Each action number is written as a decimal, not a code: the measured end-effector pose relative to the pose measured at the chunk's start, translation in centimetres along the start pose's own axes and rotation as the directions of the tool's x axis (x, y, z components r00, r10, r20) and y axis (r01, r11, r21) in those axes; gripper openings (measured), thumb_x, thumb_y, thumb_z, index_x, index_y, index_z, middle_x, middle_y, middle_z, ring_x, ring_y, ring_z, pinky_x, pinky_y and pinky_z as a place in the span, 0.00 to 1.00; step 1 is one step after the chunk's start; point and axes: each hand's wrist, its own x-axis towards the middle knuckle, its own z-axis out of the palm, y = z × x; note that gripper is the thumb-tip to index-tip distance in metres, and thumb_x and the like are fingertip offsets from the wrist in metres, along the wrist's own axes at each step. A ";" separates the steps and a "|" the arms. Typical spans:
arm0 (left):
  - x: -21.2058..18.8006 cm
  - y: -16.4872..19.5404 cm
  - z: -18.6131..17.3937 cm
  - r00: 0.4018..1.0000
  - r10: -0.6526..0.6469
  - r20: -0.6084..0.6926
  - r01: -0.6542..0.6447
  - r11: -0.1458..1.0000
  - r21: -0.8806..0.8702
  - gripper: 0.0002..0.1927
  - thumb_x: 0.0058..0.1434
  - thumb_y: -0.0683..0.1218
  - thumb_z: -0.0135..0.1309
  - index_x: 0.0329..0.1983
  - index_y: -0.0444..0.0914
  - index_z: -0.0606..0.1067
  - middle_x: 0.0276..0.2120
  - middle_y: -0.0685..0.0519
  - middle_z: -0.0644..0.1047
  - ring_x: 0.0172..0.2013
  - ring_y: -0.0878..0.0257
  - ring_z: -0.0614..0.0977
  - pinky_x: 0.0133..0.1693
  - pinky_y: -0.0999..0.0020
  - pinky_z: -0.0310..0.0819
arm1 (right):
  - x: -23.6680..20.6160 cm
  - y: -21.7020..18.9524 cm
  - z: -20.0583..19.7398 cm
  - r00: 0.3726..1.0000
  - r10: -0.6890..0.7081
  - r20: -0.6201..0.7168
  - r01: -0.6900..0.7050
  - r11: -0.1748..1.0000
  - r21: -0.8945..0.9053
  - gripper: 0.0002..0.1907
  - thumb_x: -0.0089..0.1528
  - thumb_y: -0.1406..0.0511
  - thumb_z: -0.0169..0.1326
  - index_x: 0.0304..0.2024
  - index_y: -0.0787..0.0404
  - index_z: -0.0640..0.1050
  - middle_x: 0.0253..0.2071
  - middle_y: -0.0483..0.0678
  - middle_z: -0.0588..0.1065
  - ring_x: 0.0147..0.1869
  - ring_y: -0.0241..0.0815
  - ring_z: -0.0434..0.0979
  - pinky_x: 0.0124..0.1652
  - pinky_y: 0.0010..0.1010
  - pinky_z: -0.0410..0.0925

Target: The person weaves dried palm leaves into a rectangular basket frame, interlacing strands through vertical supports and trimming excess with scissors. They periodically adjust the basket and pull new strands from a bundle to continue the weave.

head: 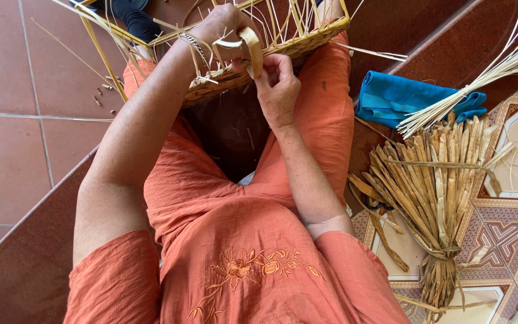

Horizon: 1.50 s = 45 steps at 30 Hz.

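Nearest to me is the orange dress (235, 240) with flower stitching on the front, covering my lap and knees. To the right, on the patterned tiles (511, 240), lies a tied bundle of dried leaves (439, 186), and just beyond it a folded blue cloth (391, 99) with a sheaf of thin pale reeds (481, 75) resting across it. To the left is plain red tile floor (19, 120) with a few small cut scraps.

Farther out, a half-woven basket (307, 42) rests against my knees, its loose upright stakes sticking out in all directions. My right hand (278, 87) reaches up to the basket's near rim, fingers curled together, thumb and fingertips pinching a flat tan strip (252, 48) that loops over the rim. My left hand (223, 30), with a bracelet at the wrist, lies over the rim just left of the strip, fingers bent down among the stakes and pressing on the weave; I cannot tell exactly what they grip.
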 end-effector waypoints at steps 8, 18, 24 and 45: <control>2.8 -1.6 1.3 0.979 0.182 -0.095 -0.148 0.946 0.289 0.28 0.43 0.44 0.77 0.49 0.42 0.81 0.35 0.50 0.84 0.34 0.60 0.86 0.35 0.64 0.82 | 0.4 -0.7 -0.1 0.974 -0.225 0.004 0.217 0.935 -0.280 0.11 0.62 0.65 0.66 0.42 0.60 0.77 0.26 0.43 0.76 0.26 0.35 0.75 0.29 0.28 0.70; -3.1 -2.7 -0.5 0.921 0.243 -0.305 -0.312 0.929 -0.200 0.10 0.65 0.38 0.57 0.50 0.36 0.80 0.42 0.49 0.82 0.37 0.64 0.87 0.36 0.72 0.82 | -1.2 2.3 -3.0 0.909 0.013 0.417 0.258 0.767 -0.587 0.04 0.57 0.66 0.58 0.33 0.60 0.78 0.25 0.50 0.79 0.28 0.49 0.82 0.37 0.42 0.75; -13.4 -4.5 0.1 0.791 0.080 -0.607 -0.429 0.780 -0.456 0.04 0.75 0.35 0.55 0.51 0.31 0.76 0.38 0.48 0.80 0.36 0.65 0.84 0.37 0.74 0.81 | -3.6 3.4 -4.2 0.645 0.467 0.605 0.356 0.517 -0.778 0.09 0.53 0.64 0.56 0.30 0.62 0.83 0.32 0.59 0.80 0.39 0.60 0.82 0.45 0.48 0.73; -5.0 -1.0 8.7 0.602 0.566 -0.563 -0.086 0.747 0.659 0.13 0.61 0.42 0.63 0.48 0.38 0.75 0.48 0.50 0.73 0.52 0.53 0.73 0.57 0.54 0.68 | 0.4 1.7 -0.7 0.982 0.072 0.177 -0.078 0.997 0.025 0.09 0.63 0.67 0.66 0.37 0.63 0.78 0.35 0.43 0.77 0.36 0.30 0.75 0.39 0.24 0.71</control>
